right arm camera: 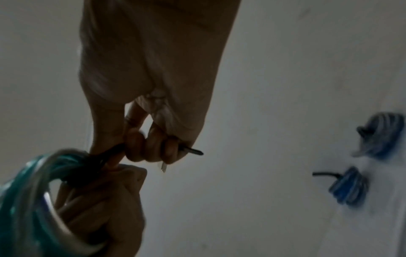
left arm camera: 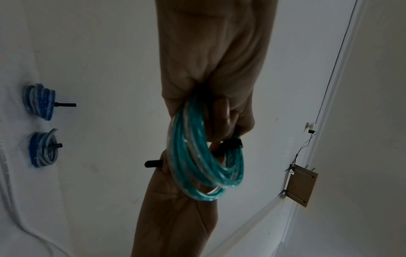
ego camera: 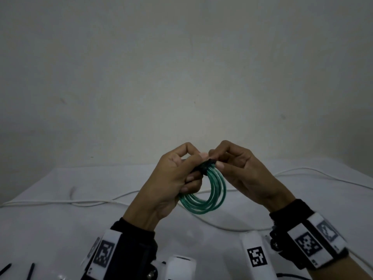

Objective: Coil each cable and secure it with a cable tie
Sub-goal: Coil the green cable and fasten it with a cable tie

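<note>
Above the table I hold a green coiled cable (ego camera: pixel 214 190) between both hands. My left hand (ego camera: pixel 193 164) grips the top of the coil, fingers curled round its strands (left arm camera: pixel 197 156). A black cable tie (ego camera: pixel 205 165) wraps the strands at the top. My right hand (ego camera: pixel 216 158) pinches that tie. In the right wrist view its curled fingers (right arm camera: pixel 151 146) close on the tie's tail (right arm camera: pixel 195 152), which sticks out past them. The tie's band (left arm camera: pixel 232 143) crosses the coil in the left wrist view.
Two blue coiled cables (left arm camera: pixel 40 101) (left arm camera: pixel 42 147) with black ties lie on the white table (ego camera: pixel 60 229). A long white cable (ego camera: pixel 80 202) runs loose across it. Spare black ties (ego camera: pixel 31 270) lie at the near left edge. A wall stands behind.
</note>
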